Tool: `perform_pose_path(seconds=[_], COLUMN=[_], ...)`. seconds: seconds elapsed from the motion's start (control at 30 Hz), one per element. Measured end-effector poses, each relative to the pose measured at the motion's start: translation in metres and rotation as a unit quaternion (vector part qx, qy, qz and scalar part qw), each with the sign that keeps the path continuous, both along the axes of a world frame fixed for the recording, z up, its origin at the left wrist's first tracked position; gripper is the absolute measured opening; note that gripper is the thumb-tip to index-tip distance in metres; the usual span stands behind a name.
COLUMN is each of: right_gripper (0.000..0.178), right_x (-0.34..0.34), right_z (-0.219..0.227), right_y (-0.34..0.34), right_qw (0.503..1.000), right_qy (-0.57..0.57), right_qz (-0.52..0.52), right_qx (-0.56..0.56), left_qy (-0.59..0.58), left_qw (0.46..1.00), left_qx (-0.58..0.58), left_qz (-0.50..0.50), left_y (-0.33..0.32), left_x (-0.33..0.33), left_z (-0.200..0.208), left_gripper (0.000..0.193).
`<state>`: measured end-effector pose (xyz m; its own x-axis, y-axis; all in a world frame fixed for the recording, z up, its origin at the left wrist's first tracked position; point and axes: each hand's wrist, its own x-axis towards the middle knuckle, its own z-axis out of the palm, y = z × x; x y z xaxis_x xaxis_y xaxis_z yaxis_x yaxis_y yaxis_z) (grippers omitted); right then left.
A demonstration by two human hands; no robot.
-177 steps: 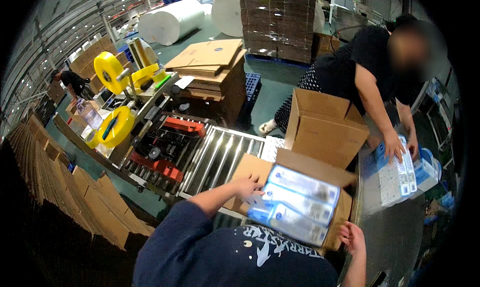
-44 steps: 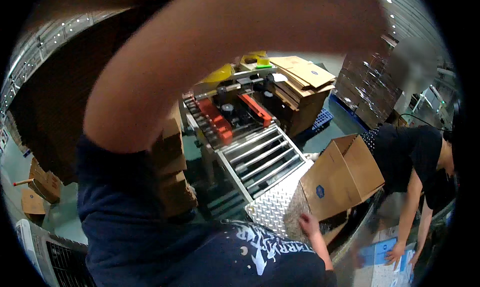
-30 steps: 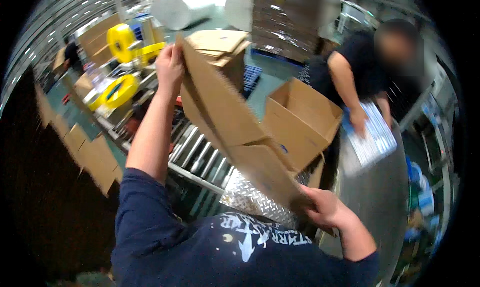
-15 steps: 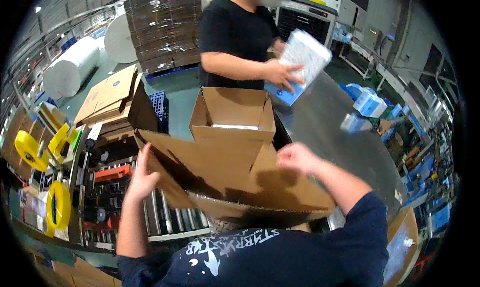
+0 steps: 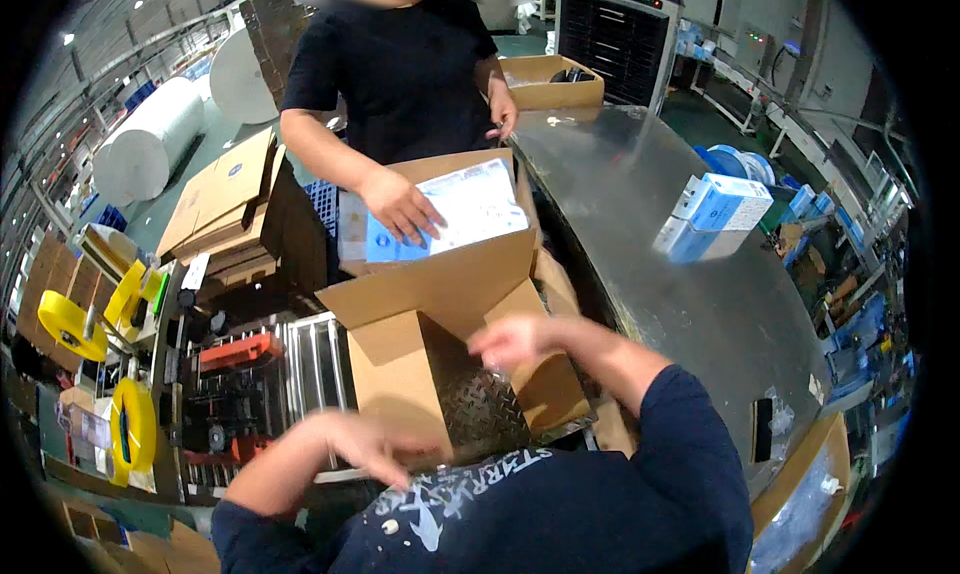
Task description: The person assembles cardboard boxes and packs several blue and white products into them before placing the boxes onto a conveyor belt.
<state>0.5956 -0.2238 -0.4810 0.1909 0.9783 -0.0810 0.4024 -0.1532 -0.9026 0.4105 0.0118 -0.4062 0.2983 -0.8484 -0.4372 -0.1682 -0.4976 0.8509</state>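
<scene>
An open brown cardboard box point(image 5: 395, 379) stands before me, its walls spread, and a diamond-tread metal plate point(image 5: 482, 409) shows between them. My left hand point(image 5: 370, 444) is at the box's near left side, motion-blurred, fingers apart and holding nothing visible. My right hand point(image 5: 515, 342) hangs over the box's right part; its bent fingers are smeared, so their grip is unclear. Just beyond, a second open carton point(image 5: 520, 189) stands against my box's far flap. A co-worker's hand point(image 5: 400, 206) lies on a blue-and-white plastic-wrapped pack point(image 5: 470, 209) at that carton's top.
Folded cardboard sheets point(image 5: 225, 189) are stacked on the left beside a roller conveyor point(image 5: 315, 359). Yellow tape rolls point(image 5: 133, 429) sit at the far left. A grey metal table point(image 5: 700, 314) runs along the right, with a blue-and-white pack point(image 5: 715, 217) on it.
The box before me has been turned and opened out. My left hand came down and rightward, my right hand leftward. The co-worker moved the pack from the table side onto the far carton.
</scene>
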Motion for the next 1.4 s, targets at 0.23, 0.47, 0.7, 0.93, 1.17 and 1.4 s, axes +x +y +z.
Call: perform_pose_path(seconds=[0.23, 0.47, 0.7, 0.93, 1.17, 1.4], right_gripper=[0.023, 0.044, 0.055, 0.077, 0.069, 0.058], right_x=[-0.002, 0.023, 0.062, -0.037, 0.001, 0.052], right_z=[0.079, -0.011, -0.103, -0.076, 0.015, -0.036], right_y=[0.041, -0.103, -0.189, -0.072, -0.055, -0.192], right_qw=[0.828, 0.849, 0.868, 0.834, 0.958, 0.841], right_qy=[-0.542, -0.225, -0.111, 0.453, 0.045, -0.155], right_qz=[-0.145, -0.380, -0.451, -0.315, -0.265, -0.467], right_qx=[-0.001, -0.289, -0.176, 0.013, 0.094, -0.225], left_qy=[-0.449, 0.200, 0.239, -0.080, 0.078, -0.280], left_qw=[0.740, 0.633, 0.555, 0.615, 0.959, 0.876], left_qx=[0.232, -0.482, 0.033, -0.214, -0.195, 0.292], left_qz=[0.444, 0.572, 0.796, 0.755, 0.190, 0.262], left_y=[0.041, 0.015, 0.001, 0.098, -0.054, -0.033], left_x=[-0.005, -0.030, -0.056, -0.099, 0.002, -0.026], left_z=[-0.081, -0.159, -0.288, -0.020, -0.039, -0.158], left_gripper=[0.082, 0.054, 0.058, 0.064, 0.051, 0.055])
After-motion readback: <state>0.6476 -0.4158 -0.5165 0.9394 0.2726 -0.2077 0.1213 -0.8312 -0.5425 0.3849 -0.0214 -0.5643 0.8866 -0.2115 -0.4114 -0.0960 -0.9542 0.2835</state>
